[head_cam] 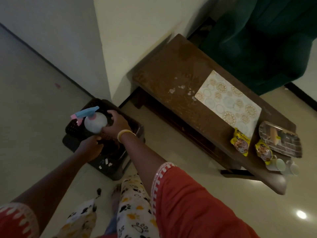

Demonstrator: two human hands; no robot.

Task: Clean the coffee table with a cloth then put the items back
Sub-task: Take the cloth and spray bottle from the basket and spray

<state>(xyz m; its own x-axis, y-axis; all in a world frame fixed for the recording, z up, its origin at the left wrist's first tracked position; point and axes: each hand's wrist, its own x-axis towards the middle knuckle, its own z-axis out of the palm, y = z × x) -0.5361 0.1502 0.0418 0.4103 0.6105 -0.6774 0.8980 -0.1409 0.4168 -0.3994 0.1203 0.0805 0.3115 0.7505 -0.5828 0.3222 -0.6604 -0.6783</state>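
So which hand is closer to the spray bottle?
Right. The right hand is touching the spray bottle's round body; the left hand is lower down, at the dark basket's near edge.

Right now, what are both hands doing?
Left hand: grips something dark at the dark plastic basket; what it is cannot be told.
Right hand: holds the white spray bottle.
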